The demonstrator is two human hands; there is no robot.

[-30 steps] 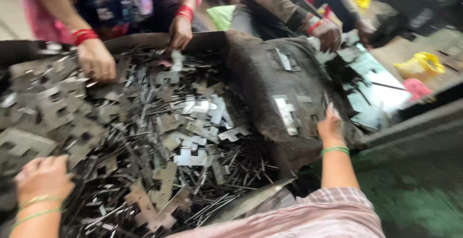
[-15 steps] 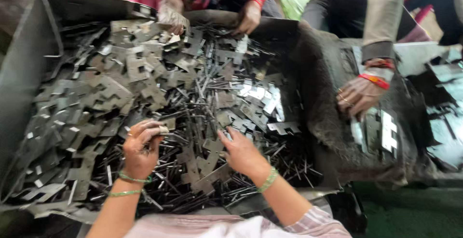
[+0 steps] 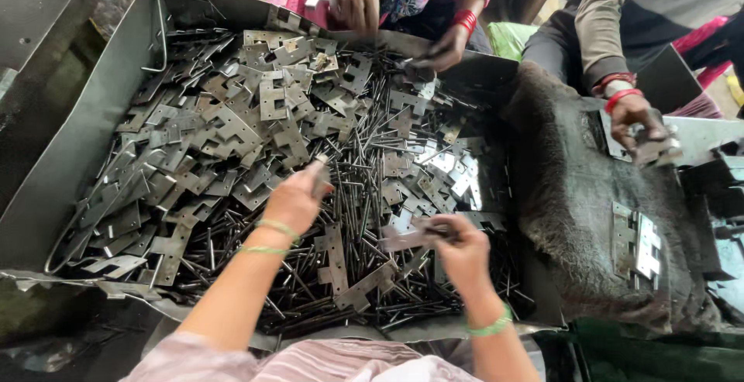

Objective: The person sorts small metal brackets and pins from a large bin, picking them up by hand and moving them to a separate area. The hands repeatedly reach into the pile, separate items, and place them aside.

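Over a metal tray [image 3: 93,126], the left hand [image 3: 298,196] pinches a small pin [image 3: 322,174]; the right hand [image 3: 461,244] grips a flat plate [image 3: 407,236] just beside it.

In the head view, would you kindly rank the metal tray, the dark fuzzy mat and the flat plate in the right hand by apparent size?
1. Metal tray, by far the largest.
2. Dark fuzzy mat.
3. Flat plate pinched in the right hand, smallest, though nearest the camera.

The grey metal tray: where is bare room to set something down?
Almost none inside. The grey metal tray is covered with flat notched metal plates and thin dark pins. Bare metal shows only on its sloped left wall. The dark fuzzy cloth beside it is mostly free.
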